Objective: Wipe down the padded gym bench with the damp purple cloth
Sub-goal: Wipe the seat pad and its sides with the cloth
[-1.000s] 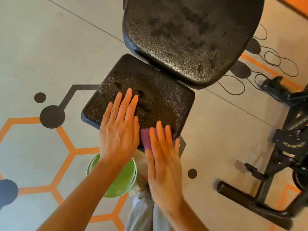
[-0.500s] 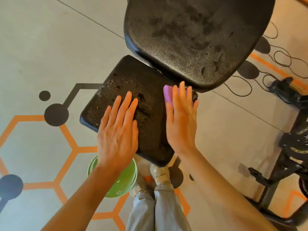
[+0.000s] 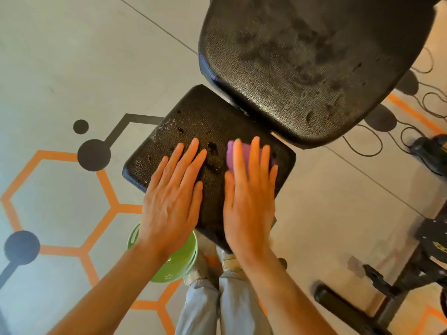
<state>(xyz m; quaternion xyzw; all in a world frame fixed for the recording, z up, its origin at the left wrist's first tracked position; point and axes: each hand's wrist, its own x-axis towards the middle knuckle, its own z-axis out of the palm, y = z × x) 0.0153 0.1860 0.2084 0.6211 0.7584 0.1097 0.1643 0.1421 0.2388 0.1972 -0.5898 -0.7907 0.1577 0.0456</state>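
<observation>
Purple cloth (image 3: 244, 157) flat on seat pad (image 3: 205, 126), toward the pad's right side, mostly hidden under right hand (image 3: 249, 201); only a strip showing between and beyond the fingers. Right hand spread flat, pressing down on cloth, not gripping. Left hand (image 3: 171, 199) just beside it, also flat and spread, palm on bare pad, holding nothing. Wet dark patches on pad ahead of left fingers. Back pad (image 3: 302, 56) raised beyond the seat pad, overlapping its far edge, blotchy with damp marks. Green bowl (image 3: 179, 264) on floor below pad's near-left corner, partly covered by left wrist. Black equipment frame (image 3: 399, 286) well right of pad. Loose cable (image 3: 372, 146) on floor beyond that.
</observation>
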